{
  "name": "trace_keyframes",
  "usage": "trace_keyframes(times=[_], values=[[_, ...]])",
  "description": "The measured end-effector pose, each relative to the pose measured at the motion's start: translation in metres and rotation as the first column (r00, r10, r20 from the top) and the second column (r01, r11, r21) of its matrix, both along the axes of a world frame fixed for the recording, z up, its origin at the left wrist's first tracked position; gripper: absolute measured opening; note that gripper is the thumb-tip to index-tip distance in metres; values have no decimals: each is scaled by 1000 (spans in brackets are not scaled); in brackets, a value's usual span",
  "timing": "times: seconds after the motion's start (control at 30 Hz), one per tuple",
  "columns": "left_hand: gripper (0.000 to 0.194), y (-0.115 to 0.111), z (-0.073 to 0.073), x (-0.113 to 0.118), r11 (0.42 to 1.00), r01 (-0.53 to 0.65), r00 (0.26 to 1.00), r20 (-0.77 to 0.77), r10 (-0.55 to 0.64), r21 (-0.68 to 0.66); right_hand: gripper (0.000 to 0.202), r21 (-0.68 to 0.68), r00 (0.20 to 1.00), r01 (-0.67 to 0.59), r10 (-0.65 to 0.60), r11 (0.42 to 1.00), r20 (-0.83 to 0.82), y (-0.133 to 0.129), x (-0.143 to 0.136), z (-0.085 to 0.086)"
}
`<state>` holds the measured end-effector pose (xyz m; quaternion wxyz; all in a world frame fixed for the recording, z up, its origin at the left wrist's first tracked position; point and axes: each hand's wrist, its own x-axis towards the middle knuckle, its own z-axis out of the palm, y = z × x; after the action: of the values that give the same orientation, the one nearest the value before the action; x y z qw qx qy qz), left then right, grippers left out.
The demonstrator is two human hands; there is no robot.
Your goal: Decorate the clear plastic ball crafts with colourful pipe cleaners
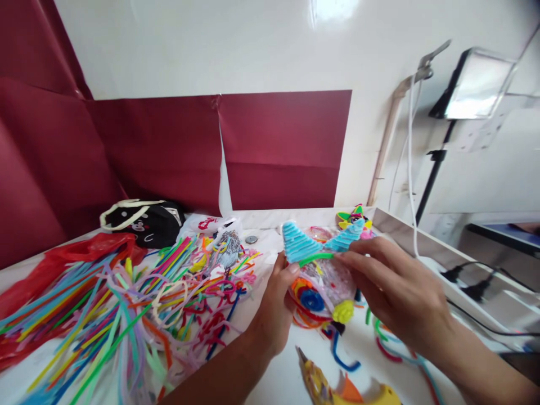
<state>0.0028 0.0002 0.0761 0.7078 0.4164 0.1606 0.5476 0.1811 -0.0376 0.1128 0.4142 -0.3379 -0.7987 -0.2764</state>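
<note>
A colourful animal-face craft of pipe cleaners (312, 300) is held up over the table, with two light blue pointed ears (300, 244), a blue-centred eye ring and a yellow round nose (343, 311). My left hand (276, 304) grips its left edge, the thumb against the left end of a green pipe cleaner (316, 258). This green piece curves across the face just below the ears. At its right end, the fingers of my right hand (400, 287) are pinched together on it. Part of the face's right side is hidden by that hand.
Loose pipe cleaners (122, 315) cover the left side, partly over a red plastic bag (80, 253). A black pouch (145, 225) sits behind. In front lies a yellow tool with a pointed tip (314, 377). Black plugs (476, 289) and cables run along the right edge.
</note>
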Motion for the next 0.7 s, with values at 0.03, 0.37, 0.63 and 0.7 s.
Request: trace_keyframes(times=[0.03,0.37,0.63,0.7], values=[[33,0,0,0,1000,3,1000,12,-3,2,21,-22,999,-12,11,1000,-48,-1,0,0],[38,3,-7,-2,997,43,999,5,-43,-61,13,-374,764,-251,-55,893,-643,0,-6,-11],[39,7,-13,-5,999,31,1000,-2,-31,28,28,-417,478,-524,-150,743,-866,-3,-18,-13],[40,7,-14,-6,997,12,1000,-7,-11,72,29,-418,458,-542,-161,729,-874,-8,-19,-13]])
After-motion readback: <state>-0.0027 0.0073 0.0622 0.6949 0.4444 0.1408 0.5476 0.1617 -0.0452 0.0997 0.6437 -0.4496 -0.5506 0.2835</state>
